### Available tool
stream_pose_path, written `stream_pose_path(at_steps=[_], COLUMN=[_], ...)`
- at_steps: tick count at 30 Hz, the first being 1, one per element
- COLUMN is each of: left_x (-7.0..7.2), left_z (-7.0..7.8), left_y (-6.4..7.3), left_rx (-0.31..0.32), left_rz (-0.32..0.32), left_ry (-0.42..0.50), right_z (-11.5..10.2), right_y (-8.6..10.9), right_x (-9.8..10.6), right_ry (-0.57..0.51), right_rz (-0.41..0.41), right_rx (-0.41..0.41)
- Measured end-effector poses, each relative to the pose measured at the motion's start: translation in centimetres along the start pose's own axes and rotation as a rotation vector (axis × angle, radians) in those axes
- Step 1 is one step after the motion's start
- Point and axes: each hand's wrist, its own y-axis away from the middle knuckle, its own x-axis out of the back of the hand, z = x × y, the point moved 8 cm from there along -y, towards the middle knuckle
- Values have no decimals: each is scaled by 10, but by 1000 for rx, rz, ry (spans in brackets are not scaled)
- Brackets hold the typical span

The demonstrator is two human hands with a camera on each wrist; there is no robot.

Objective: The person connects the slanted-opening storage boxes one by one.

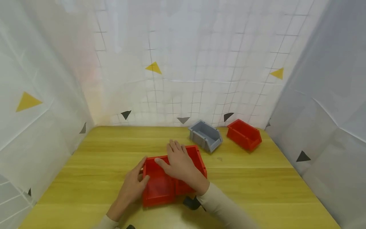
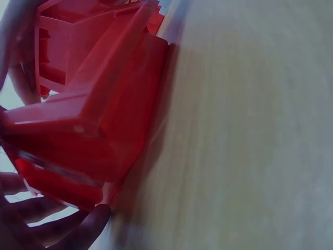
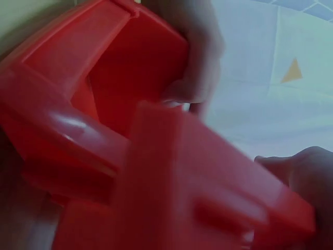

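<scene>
Two red storage bins stand side by side on the table in the head view. Along the outer wall of the left red bin, my left hand grips, thumb at the rim and fingers outside. My right hand lies over the right red bin, fingers straight toward its far rim and thumb spread toward the left bin. The left wrist view shows the left bin close up, with fingers below it. In the right wrist view, the right bin fills the foreground; its contact with my palm is hidden.
Behind the two bins stands a grey bin, with another red bin to its right. The wooden table is enclosed by white sheets at the back and sides. A black object shows beneath my right wrist.
</scene>
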Motion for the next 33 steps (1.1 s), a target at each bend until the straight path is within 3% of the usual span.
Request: stream_pose_path(at_steps=[13,33], left_x=[0,0], left_z=[0,-3], left_y=[0,0], left_rx=[-12,-14], left_rz=[-12,8], left_ry=[0,6], right_z=[10,-1], right_y=[-16,-21], right_x=[-5,-17], right_ry=[47,171], right_rz=[-5,17], right_rx=[-75,-103])
